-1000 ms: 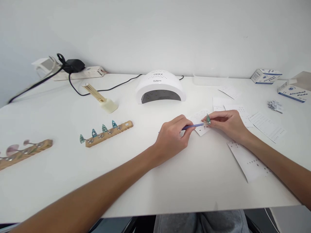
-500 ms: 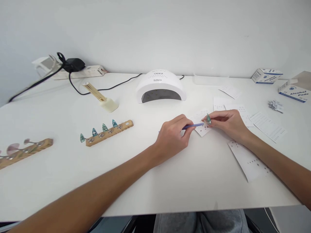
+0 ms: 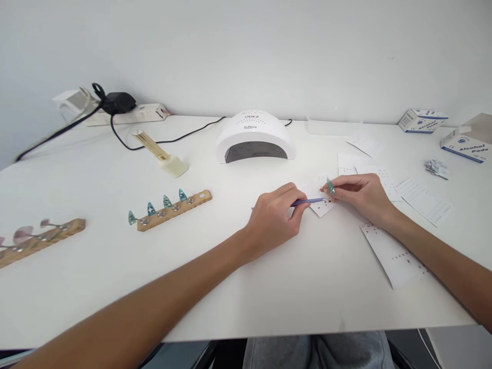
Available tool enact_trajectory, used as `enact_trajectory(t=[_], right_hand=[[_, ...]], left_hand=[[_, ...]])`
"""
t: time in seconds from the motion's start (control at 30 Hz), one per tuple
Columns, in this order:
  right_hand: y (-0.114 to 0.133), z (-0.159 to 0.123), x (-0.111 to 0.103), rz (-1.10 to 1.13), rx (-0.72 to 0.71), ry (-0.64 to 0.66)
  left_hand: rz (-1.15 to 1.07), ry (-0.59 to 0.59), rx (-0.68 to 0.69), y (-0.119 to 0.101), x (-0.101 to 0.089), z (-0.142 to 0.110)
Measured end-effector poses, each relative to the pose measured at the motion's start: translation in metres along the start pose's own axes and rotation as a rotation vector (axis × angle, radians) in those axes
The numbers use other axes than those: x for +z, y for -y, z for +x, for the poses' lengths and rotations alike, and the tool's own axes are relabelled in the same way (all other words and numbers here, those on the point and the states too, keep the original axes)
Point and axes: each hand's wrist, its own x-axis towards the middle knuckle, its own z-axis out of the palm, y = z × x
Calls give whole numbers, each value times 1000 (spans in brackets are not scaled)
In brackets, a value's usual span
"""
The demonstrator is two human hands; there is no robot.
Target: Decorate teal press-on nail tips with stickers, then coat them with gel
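Note:
My left hand is closed around a slim purple-blue stick tool, perhaps a brush, pointing right. The tool's pale tip lies just below a pointed green false nail, seemingly apart from it. That nail is pinched upright between the fingertips of my right hand. Whatever supports the nail from behind is hidden by my fingers. Under the tip lies a white sticker sheet with small dark motifs. Left of my hands, several teal false nails stand on metal mounts along a wooden bar.
A white nail lamp stands at the back. Pink false nails sit on another wooden bar at far left. A cream holder with sticks lies behind. More sticker sheets and alcohol pad boxes are at right.
The stick's tip has moved slightly down and left, off the green nail. The nail has turned a little in my right fingertips, showing more of its face.

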Motion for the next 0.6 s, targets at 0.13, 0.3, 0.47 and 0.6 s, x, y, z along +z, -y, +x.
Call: enact_trajectory(t=[0.13, 0.3, 0.47, 0.6], right_hand=[[1, 0, 0, -3, 16, 4], [9, -7, 4, 22, 22, 12], [18, -19, 13, 88, 21, 113], [19, -25, 20, 133, 102, 212]], left_hand=[[-56, -34, -29, -5, -10, 9], [-209, -3, -192, -12, -38, 33], [-501, -64, -299, -7, -51, 45], [-738, -109, -402, -6, -51, 46]])
